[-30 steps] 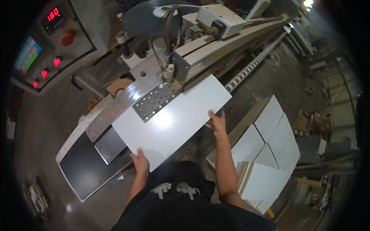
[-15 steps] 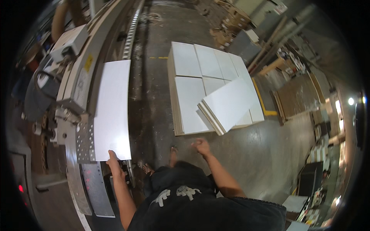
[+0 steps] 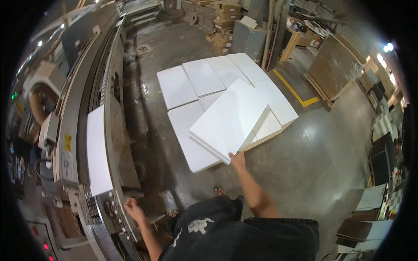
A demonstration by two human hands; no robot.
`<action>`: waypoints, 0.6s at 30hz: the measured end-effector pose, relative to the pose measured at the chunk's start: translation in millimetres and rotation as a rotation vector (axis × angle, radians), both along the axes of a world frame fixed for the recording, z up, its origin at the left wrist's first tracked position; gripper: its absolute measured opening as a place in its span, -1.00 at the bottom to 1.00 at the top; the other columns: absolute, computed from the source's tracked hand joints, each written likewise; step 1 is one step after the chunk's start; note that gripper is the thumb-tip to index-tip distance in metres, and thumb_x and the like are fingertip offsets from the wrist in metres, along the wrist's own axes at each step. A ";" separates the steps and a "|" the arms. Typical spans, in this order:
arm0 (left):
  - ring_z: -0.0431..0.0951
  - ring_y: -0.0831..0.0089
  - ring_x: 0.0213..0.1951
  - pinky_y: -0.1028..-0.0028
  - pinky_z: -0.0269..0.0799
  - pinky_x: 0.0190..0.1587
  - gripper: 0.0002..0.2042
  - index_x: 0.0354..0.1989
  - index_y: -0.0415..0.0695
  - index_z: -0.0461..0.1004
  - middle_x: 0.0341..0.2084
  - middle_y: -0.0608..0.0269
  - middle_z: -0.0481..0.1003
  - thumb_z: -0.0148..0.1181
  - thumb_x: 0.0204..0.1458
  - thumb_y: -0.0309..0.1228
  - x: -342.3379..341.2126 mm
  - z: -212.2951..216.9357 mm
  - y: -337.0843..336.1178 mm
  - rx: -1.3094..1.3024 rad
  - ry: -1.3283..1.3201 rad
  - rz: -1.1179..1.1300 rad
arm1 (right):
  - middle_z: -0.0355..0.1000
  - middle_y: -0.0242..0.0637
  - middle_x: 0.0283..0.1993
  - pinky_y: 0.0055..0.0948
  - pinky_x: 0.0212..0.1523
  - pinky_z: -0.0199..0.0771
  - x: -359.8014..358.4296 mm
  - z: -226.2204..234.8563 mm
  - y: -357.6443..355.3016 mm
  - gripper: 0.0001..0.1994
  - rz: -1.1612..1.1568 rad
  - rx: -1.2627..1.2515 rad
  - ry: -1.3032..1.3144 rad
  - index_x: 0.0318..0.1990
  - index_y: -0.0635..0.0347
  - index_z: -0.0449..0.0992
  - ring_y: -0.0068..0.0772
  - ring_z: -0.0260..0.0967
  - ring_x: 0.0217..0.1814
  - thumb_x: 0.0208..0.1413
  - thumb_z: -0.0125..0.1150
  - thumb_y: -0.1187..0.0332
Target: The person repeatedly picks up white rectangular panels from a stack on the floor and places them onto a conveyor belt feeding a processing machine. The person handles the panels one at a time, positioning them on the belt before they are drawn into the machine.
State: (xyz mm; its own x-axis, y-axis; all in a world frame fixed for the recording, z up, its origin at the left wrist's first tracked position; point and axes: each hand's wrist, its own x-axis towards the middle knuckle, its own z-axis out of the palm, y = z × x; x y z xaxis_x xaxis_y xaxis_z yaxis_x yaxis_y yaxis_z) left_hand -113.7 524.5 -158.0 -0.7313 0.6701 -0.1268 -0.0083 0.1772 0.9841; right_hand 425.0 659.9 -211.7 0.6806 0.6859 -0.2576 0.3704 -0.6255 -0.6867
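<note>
A small pile of white boards [image 3: 230, 115] lies askew on top of a larger stack of white boards [image 3: 183, 139]. At the pile's near corner, my right hand [image 3: 237, 160] grips the edge of the top white board, thumb on its upper face. My left hand [image 3: 134, 209] is off to the left beside the near end of a long machine [image 3: 72, 143], empty, its fingers loosely bent and apart. Another white board [image 3: 99, 152] rests lengthwise on that machine, partly behind its side rail, just beyond my left hand.
Brown boards [image 3: 333, 65] lean at the far right, near a yellow floor line [image 3: 289, 87]. Cardboard boxes [image 3: 226, 17] are piled at the back. Dark panels and other pieces [image 3: 381, 158] line the right side. Concrete floor [image 3: 296, 174] lies around the stack.
My left hand has let go of the board on the machine, which now sits farther in along it. My right hand has reached the pile and taken hold of its top board. The view has turned right.
</note>
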 end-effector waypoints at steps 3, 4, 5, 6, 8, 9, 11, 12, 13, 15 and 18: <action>0.53 0.51 -0.16 0.41 0.42 -0.13 -0.81 -0.04 -0.14 0.44 -0.20 0.27 0.53 0.15 0.22 -0.40 120.6 24.2 21.7 -0.051 -0.176 -0.283 | 0.52 0.10 -0.05 -0.04 0.09 0.41 5.2 15.8 -0.7 -0.45 0.021 -0.020 0.093 0.06 0.31 0.38 0.15 0.46 0.06 0.08 0.35 0.07; 0.54 0.49 -0.16 0.40 0.42 -0.13 -0.80 -0.03 -0.13 0.44 -0.18 0.26 0.54 0.15 0.22 -0.39 157.6 32.6 31.4 -0.100 -0.194 -0.381 | 0.52 0.10 -0.05 -0.03 0.08 0.41 4.3 19.0 -1.8 -0.49 0.033 -0.023 0.113 0.03 0.30 0.38 0.14 0.46 0.07 0.10 0.33 0.09; 0.55 0.47 -0.16 0.39 0.42 -0.14 -0.79 -0.02 -0.12 0.44 -0.17 0.25 0.54 0.15 0.22 -0.38 191.8 37.0 42.3 -0.154 -0.219 -0.481 | 0.52 0.11 -0.05 -0.03 0.07 0.41 7.1 21.2 -4.7 -0.54 0.043 -0.030 0.128 0.01 0.28 0.38 0.14 0.46 0.07 0.12 0.31 0.12; 0.56 0.44 -0.15 0.40 0.42 -0.13 -0.77 0.00 -0.12 0.44 -0.15 0.22 0.55 0.16 0.21 -0.36 219.9 37.3 54.0 -0.221 -0.248 -0.584 | 0.53 0.06 -0.04 -0.04 0.07 0.42 9.1 22.7 -6.2 -0.54 0.044 -0.071 0.135 0.02 0.26 0.40 0.12 0.47 0.07 0.12 0.31 0.11; 0.57 0.39 -0.13 0.40 0.43 -0.11 -0.71 0.04 -0.15 0.44 -0.14 0.20 0.56 0.17 0.19 -0.31 273.7 41.2 85.5 -0.333 -0.295 -0.760 | 0.54 -0.02 -0.03 -0.06 0.08 0.44 13.1 31.7 -1.7 -0.54 0.053 -0.133 0.142 0.03 0.21 0.42 0.08 0.47 0.08 0.12 0.30 0.09; 0.57 0.37 -0.12 0.40 0.43 -0.10 -0.67 0.06 -0.18 0.44 -0.15 0.20 0.56 0.18 0.18 -0.29 299.0 45.3 100.0 -0.384 -0.310 -0.834 | 0.55 -0.04 -0.03 -0.05 0.08 0.44 15.1 38.3 -2.1 -0.54 0.050 -0.138 0.140 0.03 0.20 0.42 0.07 0.47 0.07 0.13 0.30 0.08; 0.59 0.25 -0.10 0.36 0.55 -0.16 -0.63 0.07 -0.27 0.39 -0.10 0.09 0.54 0.15 0.22 -0.26 340.2 20.5 130.9 -0.374 -0.171 -0.945 | 0.55 -0.07 -0.04 -0.02 0.07 0.44 18.8 49.6 -3.8 -0.55 0.040 -0.150 0.131 0.04 0.17 0.43 0.06 0.48 0.06 0.13 0.28 0.06; 0.59 0.21 -0.09 0.30 0.57 -0.16 -0.61 0.08 -0.29 0.37 -0.07 0.05 0.53 0.14 0.22 -0.26 361.8 11.0 146.6 -0.389 -0.202 -0.869 | 0.55 -0.10 -0.03 0.02 0.06 0.44 17.7 42.8 -1.7 -0.55 0.031 -0.143 0.075 0.04 0.15 0.44 0.06 0.47 0.08 0.12 0.26 0.06; 0.59 0.17 -0.09 0.23 0.59 -0.16 -0.60 0.09 -0.32 0.35 -0.05 0.02 0.51 0.14 0.22 -0.25 381.3 0.9 161.1 -0.407 -0.235 -0.786 | 0.54 -0.09 -0.02 0.03 0.05 0.44 14.6 39.1 1.1 -0.56 0.065 -0.189 0.069 0.04 0.15 0.44 0.06 0.47 0.09 0.12 0.26 0.06; 0.57 0.12 -0.07 0.13 0.61 -0.17 -0.53 0.12 -0.35 0.30 0.00 -0.06 0.46 0.17 0.20 -0.23 405.2 -27.6 192.1 -0.492 -0.312 -0.698 | 0.54 -0.09 -0.02 0.03 0.04 0.45 16.3 38.9 6.0 -0.57 0.104 -0.277 0.055 0.03 0.15 0.44 0.06 0.47 0.10 0.11 0.25 0.08; 0.52 0.00 0.01 -0.04 0.63 -0.20 -0.36 0.19 -0.36 0.14 0.07 -0.18 0.39 0.27 0.10 -0.20 421.6 -35.7 232.0 -0.632 -0.235 -0.544 | 0.41 0.02 0.13 0.01 0.05 0.49 6.3 65.4 6.1 -0.52 0.208 -0.229 0.101 0.07 0.32 0.38 0.10 0.43 0.14 0.12 0.18 0.13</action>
State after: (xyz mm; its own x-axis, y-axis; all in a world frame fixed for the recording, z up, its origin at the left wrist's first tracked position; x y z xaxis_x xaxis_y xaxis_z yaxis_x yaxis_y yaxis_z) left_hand 307.9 756.5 -193.6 -0.2376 0.6723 -0.7011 0.0456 0.7287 0.6833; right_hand 431.3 665.9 -146.3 0.4952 0.7238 -0.4806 0.4434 -0.6862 -0.5766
